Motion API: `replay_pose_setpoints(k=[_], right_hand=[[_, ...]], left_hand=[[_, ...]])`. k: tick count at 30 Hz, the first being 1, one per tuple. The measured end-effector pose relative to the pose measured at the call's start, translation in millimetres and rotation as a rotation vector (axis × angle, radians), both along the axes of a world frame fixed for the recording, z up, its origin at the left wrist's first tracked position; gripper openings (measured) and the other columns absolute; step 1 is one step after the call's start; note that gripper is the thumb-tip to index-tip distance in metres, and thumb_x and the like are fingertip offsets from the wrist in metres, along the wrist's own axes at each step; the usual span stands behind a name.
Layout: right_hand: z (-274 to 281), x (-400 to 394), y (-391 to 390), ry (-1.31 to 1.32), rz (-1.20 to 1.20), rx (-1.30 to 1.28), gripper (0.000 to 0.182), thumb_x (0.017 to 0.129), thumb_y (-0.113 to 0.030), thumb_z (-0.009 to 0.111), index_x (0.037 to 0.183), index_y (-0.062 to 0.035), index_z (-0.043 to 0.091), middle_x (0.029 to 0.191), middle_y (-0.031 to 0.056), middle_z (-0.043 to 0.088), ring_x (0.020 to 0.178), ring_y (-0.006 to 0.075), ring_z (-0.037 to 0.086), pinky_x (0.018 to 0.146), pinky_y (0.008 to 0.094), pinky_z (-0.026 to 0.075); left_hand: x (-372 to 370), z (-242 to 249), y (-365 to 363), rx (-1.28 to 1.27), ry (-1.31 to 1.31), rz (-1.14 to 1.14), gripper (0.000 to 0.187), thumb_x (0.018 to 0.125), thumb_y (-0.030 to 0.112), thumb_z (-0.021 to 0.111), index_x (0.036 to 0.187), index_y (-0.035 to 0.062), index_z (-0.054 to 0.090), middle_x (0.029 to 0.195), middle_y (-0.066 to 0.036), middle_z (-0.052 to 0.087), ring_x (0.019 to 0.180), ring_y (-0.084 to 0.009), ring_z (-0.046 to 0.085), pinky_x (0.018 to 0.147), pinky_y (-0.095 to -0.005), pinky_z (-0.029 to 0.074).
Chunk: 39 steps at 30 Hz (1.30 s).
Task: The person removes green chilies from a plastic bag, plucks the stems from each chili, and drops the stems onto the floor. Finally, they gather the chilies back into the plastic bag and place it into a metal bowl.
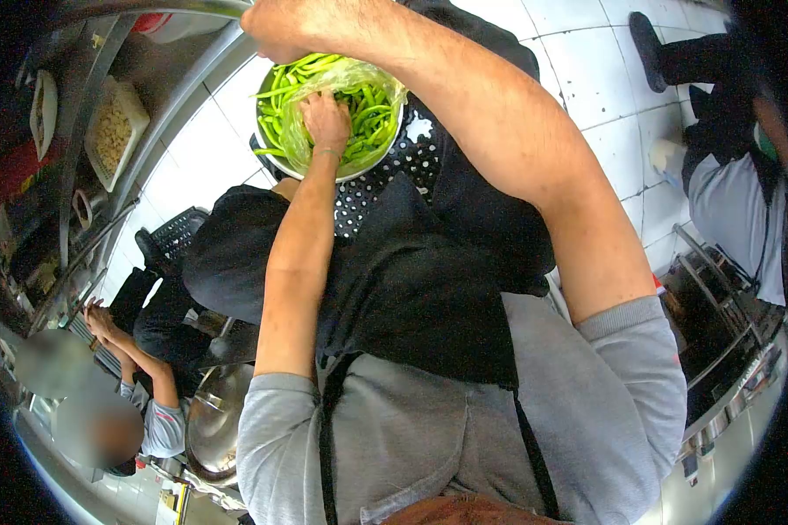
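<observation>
Long green peppers (pixel 372 131) fill a round metal bowl (pixel 356 175), with a clear plastic bag (pixel 298 144) lying among them. My left hand (pixel 327 122) reaches down into the bag and peppers; its fingertips are hidden there, so its grip cannot be made out. Above the bowl's upper left rim, my right hand (pixel 276 31) is closed, its fingers curled; the frame's top edge cuts it off and what it holds is hidden. Beneath the bowl is a black surface with white dots (pixel 411 171).
On the left, a metal shelf edge (pixel 179 105) runs beside a white tray of pale pieces (pixel 116 131). A seated person (pixel 162 385) is at lower left near a large metal pot (pixel 214 420). Another person (pixel 735 188) stands at right by a metal rack (pixel 718 306).
</observation>
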State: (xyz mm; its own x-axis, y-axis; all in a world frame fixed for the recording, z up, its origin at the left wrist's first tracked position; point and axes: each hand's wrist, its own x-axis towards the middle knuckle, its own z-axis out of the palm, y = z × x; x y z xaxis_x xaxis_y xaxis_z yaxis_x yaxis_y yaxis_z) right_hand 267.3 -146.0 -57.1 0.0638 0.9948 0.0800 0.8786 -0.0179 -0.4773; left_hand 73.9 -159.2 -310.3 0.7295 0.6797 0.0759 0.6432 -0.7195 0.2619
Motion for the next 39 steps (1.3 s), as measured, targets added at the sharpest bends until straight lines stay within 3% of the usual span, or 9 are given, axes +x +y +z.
replay_pose_setpoints(k=[9, 13, 18, 21, 22, 27, 32, 37, 39], right_hand=[[39.1, 11.1, -9.1, -0.071, 0.096, -0.369, 0.017, 0.077, -0.012, 0.064, 0.087, -0.0008, 0.072, 0.093, 0.0198, 0.07, 0.089, 0.0342, 0.068, 0.076, 0.0422, 0.055], [26.7, 8.5, -10.6, 0.001, 0.019, -0.264, 0.02, 0.08, -0.016, 0.061, 0.088, -0.0014, 0.072, 0.095, 0.0201, 0.07, 0.091, 0.0343, 0.068, 0.077, 0.0435, 0.055], [9.0, 1.8, 8.3, -0.129, 0.203, -0.242, 0.027, 0.083, -0.024, 0.06, 0.09, -0.0003, 0.071, 0.086, 0.0201, 0.069, 0.086, 0.0349, 0.068, 0.075, 0.0437, 0.054], [-6.8, -7.2, 20.7, -0.129, 0.352, -0.204, 0.033, 0.084, -0.03, 0.061, 0.092, 0.0004, 0.07, 0.086, 0.0212, 0.069, 0.086, 0.036, 0.067, 0.076, 0.0437, 0.053], [-6.9, -11.1, 20.3, -0.07, 0.381, -0.194, 0.035, 0.085, -0.032, 0.061, 0.094, 0.0006, 0.07, 0.088, 0.022, 0.069, 0.088, 0.0364, 0.067, 0.077, 0.0437, 0.053], [23.5, -24.4, 4.0, 0.207, 0.476, -0.228, 0.056, 0.091, -0.045, 0.057, 0.12, 0.0019, 0.061, 0.109, 0.0231, 0.067, 0.101, 0.0403, 0.063, 0.089, 0.0442, 0.05], [55.9, -21.6, 8.9, 0.732, 0.324, -0.496, 0.034, 0.096, -0.028, 0.054, 0.104, 0.0031, 0.065, 0.085, 0.0111, 0.068, 0.074, 0.0185, 0.065, 0.07, 0.0322, 0.052], [64.0, -19.2, 14.4, 0.6, 0.246, -0.26, 0.025, 0.092, -0.02, 0.056, 0.089, 0.0011, 0.069, 0.072, 0.0069, 0.064, 0.068, 0.0172, 0.059, 0.063, 0.0325, 0.048], [60.8, -19.5, 16.1, 0.702, 0.249, -0.31, 0.029, 0.095, -0.024, 0.056, 0.094, 0.0023, 0.068, 0.077, 0.0078, 0.065, 0.07, 0.0171, 0.06, 0.064, 0.03, 0.049]], left_hand=[[-49.5, 15.4, -13.7, -0.173, -0.042, -0.075, 0.026, 0.079, 0.005, 0.061, 0.102, 0.0036, 0.073, 0.125, -0.022, 0.059, 0.104, -0.0378, 0.057, 0.093, -0.0443, 0.047], [-59.7, 47.5, -20.3, -0.316, -0.074, -0.032, 0.028, 0.079, 0.002, 0.057, 0.103, 0.0028, 0.072, 0.115, -0.018, 0.066, 0.112, -0.0339, 0.059, 0.098, -0.0421, 0.045], [-38.2, 145.3, 17.6, -0.264, -0.113, 0.177, 0.02, 0.088, 0.015, 0.061, 0.101, 0.0043, 0.072, 0.085, -0.02, 0.069, 0.078, -0.0365, 0.069, 0.074, -0.0422, 0.054], [-43.2, 192.5, 57.4, -0.674, -0.446, 0.347, 0.027, 0.091, 0.023, 0.066, 0.105, 0.0, 0.07, 0.079, -0.012, 0.072, 0.068, -0.0144, 0.069, 0.063, -0.0294, 0.055], [-47.3, 214.5, 68.4, -0.843, -0.495, 0.333, 0.036, 0.093, 0.022, 0.065, 0.114, -0.007, 0.062, 0.096, -0.015, 0.07, 0.08, -0.0203, 0.07, 0.07, -0.0286, 0.059], [-69.6, 272.0, 97.5, -1.057, -0.894, 0.388, 0.033, 0.095, 0.022, 0.063, 0.109, -0.0077, 0.061, 0.1, -0.018, 0.067, 0.083, -0.0257, 0.07, 0.075, -0.0321, 0.061], [-83.1, 275.8, 113.4, -1.198, -1.075, 0.346, 0.031, 0.094, 0.016, 0.063, 0.113, -0.0083, 0.059, 0.109, -0.021, 0.064, 0.097, -0.0306, 0.067, 0.087, -0.038, 0.058], [-74.4, 301.2, 103.4, -1.11, -1.153, 0.372, 0.031, 0.093, 0.009, 0.062, 0.116, -0.0097, 0.056, 0.116, -0.024, 0.062, 0.1, -0.0327, 0.066, 0.091, -0.042, 0.057], [-85.5, 305.5, 106.4, -0.783, -1.172, 0.372, 0.034, 0.091, 0.006, 0.062, 0.118, -0.0118, 0.053, 0.119, -0.025, 0.06, 0.098, -0.0327, 0.067, 0.09, -0.0416, 0.057]])
